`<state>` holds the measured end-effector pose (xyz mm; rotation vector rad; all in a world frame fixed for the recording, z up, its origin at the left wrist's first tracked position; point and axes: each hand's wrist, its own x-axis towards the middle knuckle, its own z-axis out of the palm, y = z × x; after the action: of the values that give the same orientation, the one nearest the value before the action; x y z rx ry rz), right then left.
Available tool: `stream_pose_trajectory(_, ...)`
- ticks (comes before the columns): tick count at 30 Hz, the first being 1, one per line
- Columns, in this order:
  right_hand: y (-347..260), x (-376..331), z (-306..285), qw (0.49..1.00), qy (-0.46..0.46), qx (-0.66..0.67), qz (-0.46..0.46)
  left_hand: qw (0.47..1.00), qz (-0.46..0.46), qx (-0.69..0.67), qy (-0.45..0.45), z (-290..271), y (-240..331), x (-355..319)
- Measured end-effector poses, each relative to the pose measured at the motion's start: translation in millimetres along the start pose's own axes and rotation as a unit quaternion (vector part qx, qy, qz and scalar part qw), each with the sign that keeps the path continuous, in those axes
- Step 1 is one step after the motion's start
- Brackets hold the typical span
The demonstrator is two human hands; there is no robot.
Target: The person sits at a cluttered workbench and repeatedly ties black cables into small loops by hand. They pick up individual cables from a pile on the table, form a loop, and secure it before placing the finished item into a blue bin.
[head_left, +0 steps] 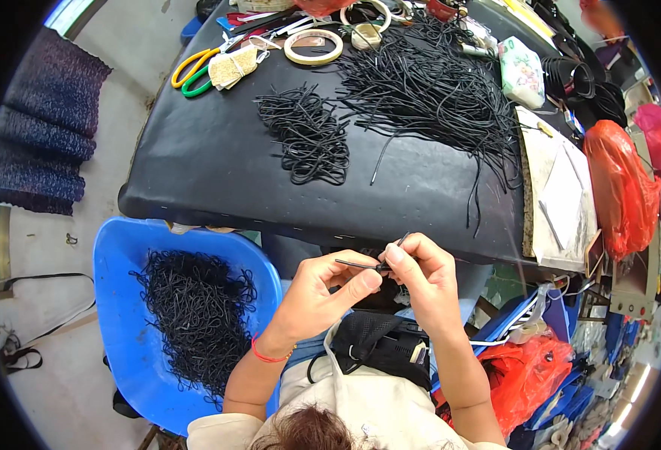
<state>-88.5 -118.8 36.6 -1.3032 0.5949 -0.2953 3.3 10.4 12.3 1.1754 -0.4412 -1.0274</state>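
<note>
Cord (356, 264), thin and black, is held between your two hands, in front of the near edge of the black-covered table (218, 169). Your left hand (329, 291) pinches it with thumb and fingers, and one end pokes out to the left above them. Your right hand (426, 276) grips it too, thumb against forefinger, with another short bit showing at the top. Where the fingertips meet, the cord is small and half covered, so you cannot tell a knot from a loop; your curled fingers hide the rest.

Below the hands, your forearms partly frame a black pouch (371, 341), whose edges blend into shadow. To your left, the blue tub (116, 307) holds a tangled black heap (195, 315), its single strands hard to separate. On the table lie a small looped pile (304, 135) and a larger spread of cords (435, 94), overlapping too densely to count. The dark curtain (45, 127) at far left is cut off by the lens rim.
</note>
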Motion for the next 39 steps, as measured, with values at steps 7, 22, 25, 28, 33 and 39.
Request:
stream_pose_trajectory(7, 2.5, 1.7, 3.7, 1.0, 0.012, 0.019, -0.006, 0.994, 0.032, 0.086, 0.058, 3.5, -0.5, 0.1)
stream_pose_trajectory(22, 32.8, 0.6, 25.9, 0.983, 0.116, 0.144, -0.014, 0.881, 0.221, 0.328, 0.258, 30.6, -12.6, 9.1)
stream_pose_trajectory(25, 26.2, 5.7, 16.7, 0.976, 0.084, 0.188, 0.064, 0.91, 0.178, 0.299, 0.225, 19.5, -9.2, 13.2)
stream_pose_trajectory(28, 26.6, 7.9, -0.6, 0.99, 0.051, 0.108, 0.072, 0.993, 0.011, 0.016, 0.113, 6.9, 0.1, 14.5)
stream_pose_trajectory(33, 23.1, 6.2, -1.2, 0.996, 0.061, 0.068, 0.019, 0.997, 0.01, -0.019, 0.079, 0.6, 0.0, 16.1)
stream_pose_trajectory(39, 20.8, 1.0, -0.7, 0.999, 0.039, 0.016, -0.006, 0.993, 0.034, -0.023, 0.109, 5.6, -5.7, 17.6)
